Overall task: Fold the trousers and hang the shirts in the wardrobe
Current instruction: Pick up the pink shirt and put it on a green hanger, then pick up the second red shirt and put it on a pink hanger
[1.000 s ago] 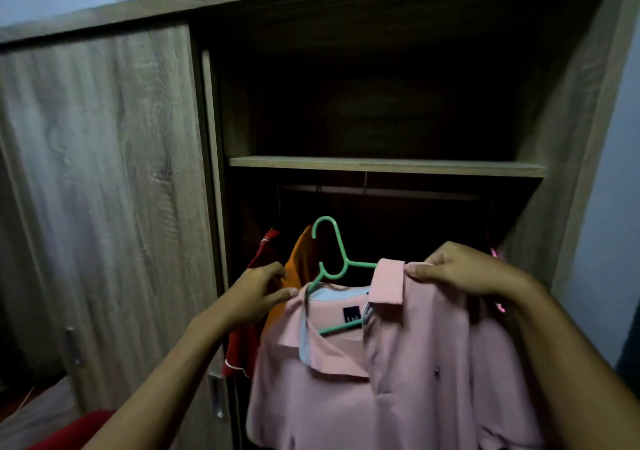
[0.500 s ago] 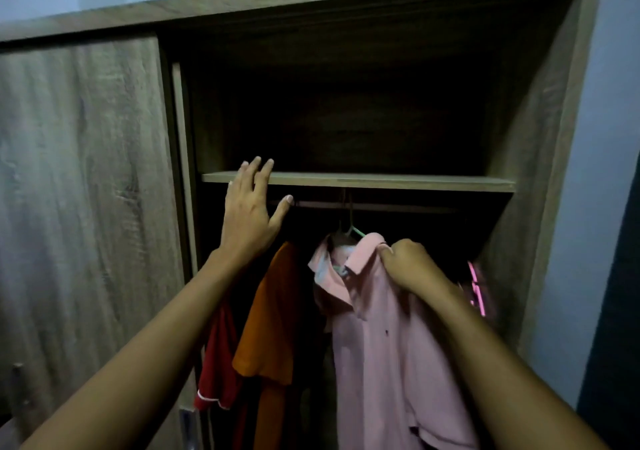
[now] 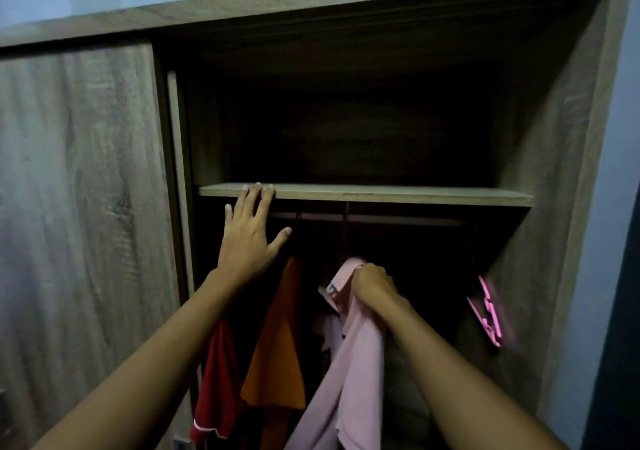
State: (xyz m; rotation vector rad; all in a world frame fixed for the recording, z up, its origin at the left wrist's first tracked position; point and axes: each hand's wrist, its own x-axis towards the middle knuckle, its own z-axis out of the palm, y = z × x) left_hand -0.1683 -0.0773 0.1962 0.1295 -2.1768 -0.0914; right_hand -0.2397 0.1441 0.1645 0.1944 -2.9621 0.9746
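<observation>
Wardrobe (image 3: 568,172) w/ red, orange, pink shirts (image 3: 349,363)

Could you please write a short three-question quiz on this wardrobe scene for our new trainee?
1. True or false: the left hand grips the pink shirt.
2. Which garment hangs between the red shirt and the pink shirt? A) orange shirt B) blue shirt C) white shirt
3. What do the left hand's fingertips touch?

Key:
1. False; the right hand holds it at the collar.
2. A.
3. The front edge of the shelf.
</observation>
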